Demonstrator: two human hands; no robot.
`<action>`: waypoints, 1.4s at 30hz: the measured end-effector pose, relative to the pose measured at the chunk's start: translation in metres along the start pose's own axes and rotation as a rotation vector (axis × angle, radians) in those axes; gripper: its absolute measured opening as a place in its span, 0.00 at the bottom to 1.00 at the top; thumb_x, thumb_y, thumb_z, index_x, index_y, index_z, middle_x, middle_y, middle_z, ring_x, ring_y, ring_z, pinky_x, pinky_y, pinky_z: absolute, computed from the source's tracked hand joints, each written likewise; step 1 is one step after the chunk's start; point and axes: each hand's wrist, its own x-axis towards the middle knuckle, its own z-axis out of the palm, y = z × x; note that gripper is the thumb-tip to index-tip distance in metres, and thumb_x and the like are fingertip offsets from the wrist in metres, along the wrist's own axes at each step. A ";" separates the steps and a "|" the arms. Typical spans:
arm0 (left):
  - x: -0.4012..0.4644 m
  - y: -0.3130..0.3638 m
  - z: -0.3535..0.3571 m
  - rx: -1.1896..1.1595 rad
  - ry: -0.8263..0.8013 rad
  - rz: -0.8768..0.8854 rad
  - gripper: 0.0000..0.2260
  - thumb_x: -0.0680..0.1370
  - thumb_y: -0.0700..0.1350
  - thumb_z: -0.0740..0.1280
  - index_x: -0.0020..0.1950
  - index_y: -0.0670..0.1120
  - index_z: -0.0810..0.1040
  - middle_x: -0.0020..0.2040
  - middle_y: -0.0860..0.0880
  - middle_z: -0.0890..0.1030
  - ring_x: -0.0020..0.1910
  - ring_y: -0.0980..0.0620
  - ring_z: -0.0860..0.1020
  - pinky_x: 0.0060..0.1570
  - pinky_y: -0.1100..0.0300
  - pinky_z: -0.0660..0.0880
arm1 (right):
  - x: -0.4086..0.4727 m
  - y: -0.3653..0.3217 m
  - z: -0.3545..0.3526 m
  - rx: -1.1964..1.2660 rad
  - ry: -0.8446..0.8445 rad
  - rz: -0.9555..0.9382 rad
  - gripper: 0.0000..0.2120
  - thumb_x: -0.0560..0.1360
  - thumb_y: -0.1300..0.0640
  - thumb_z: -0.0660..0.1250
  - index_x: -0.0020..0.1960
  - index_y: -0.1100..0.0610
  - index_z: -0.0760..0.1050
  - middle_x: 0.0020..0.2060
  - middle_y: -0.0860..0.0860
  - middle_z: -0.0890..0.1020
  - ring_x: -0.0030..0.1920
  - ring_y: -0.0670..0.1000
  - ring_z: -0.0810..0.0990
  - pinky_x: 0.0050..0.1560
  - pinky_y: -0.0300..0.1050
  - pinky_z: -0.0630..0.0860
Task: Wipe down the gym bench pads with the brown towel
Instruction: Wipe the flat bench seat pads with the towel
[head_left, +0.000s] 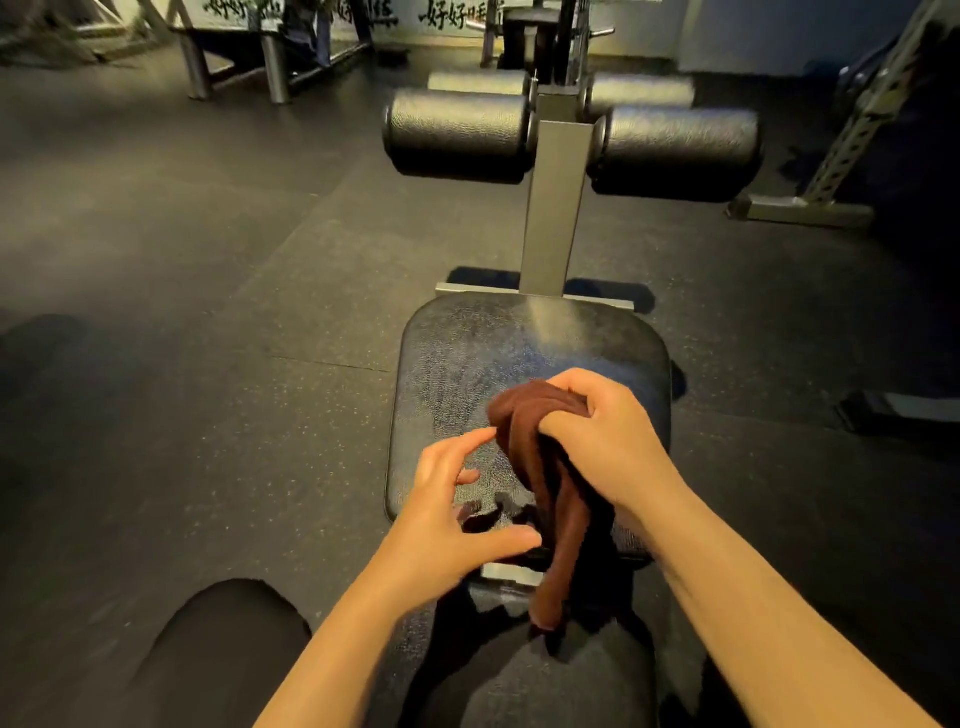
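The brown towel (550, 499) hangs bunched above the black seat pad (467, 364) of the gym bench. My right hand (602, 431) grips the towel's top end, and the rest trails down toward the lower pad (519, 670) in front of me. My left hand (457, 499) hovers just left of the towel with its fingers spread and loosely bent, holding nothing. Beyond the seat, a grey post (553, 208) carries black roller pads on the left (457, 135) and right (680, 150).
Dark rubber flooring (208, 364) surrounds the bench. My knee in black (228, 654) is at the lower left. A perforated steel rack leg (852, 130) stands at the right, and other gym machine frames (270, 57) stand at the back.
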 end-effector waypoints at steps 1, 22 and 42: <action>0.000 -0.001 0.004 -0.007 -0.012 -0.019 0.39 0.64 0.59 0.77 0.70 0.69 0.61 0.67 0.70 0.63 0.64 0.69 0.68 0.59 0.68 0.71 | -0.003 -0.005 0.000 -0.067 0.032 -0.033 0.07 0.71 0.62 0.68 0.40 0.50 0.77 0.34 0.46 0.81 0.39 0.48 0.79 0.43 0.47 0.74; 0.032 0.054 -0.020 0.051 0.219 0.268 0.30 0.72 0.28 0.63 0.67 0.56 0.75 0.62 0.62 0.75 0.66 0.67 0.70 0.62 0.74 0.66 | 0.029 0.014 -0.074 -0.329 0.096 -0.182 0.10 0.69 0.50 0.72 0.49 0.44 0.75 0.42 0.40 0.81 0.46 0.46 0.79 0.48 0.49 0.76; 0.153 -0.075 0.077 0.903 0.229 -0.027 0.26 0.78 0.58 0.54 0.68 0.48 0.78 0.68 0.44 0.78 0.67 0.43 0.76 0.69 0.38 0.56 | 0.101 0.160 0.032 -0.661 -0.085 -0.019 0.26 0.84 0.47 0.44 0.80 0.50 0.47 0.80 0.52 0.45 0.80 0.51 0.43 0.76 0.48 0.37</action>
